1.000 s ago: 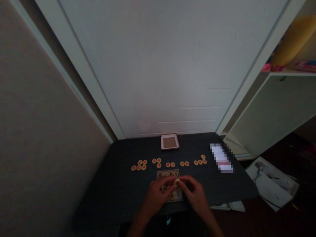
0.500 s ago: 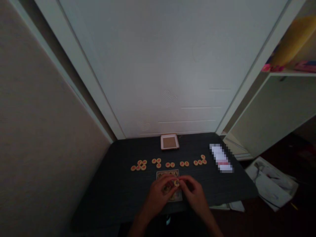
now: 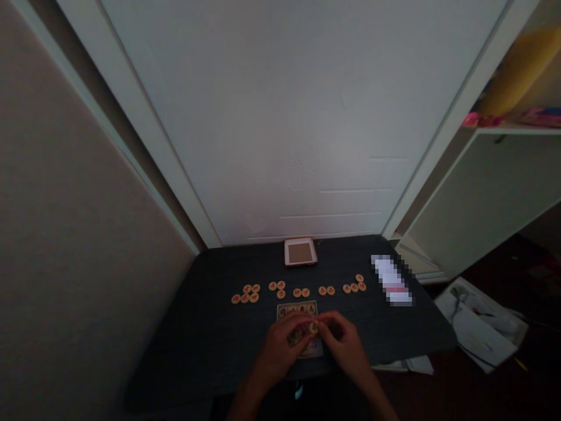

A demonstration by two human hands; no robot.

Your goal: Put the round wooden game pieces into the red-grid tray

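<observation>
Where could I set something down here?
Dark tabletop is bare between its left edge and the left hand, and between the right hand and right edge. Crowded middle: round tan pieces behind the pale rectangular box beneath both hands.

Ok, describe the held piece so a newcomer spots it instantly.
On the dark table, find the tray near its front edge. Above it, the left hand and right hand meet around one round piece. Unlike the red-marked discs lying farther back, it is held up and dark-marked.
</observation>
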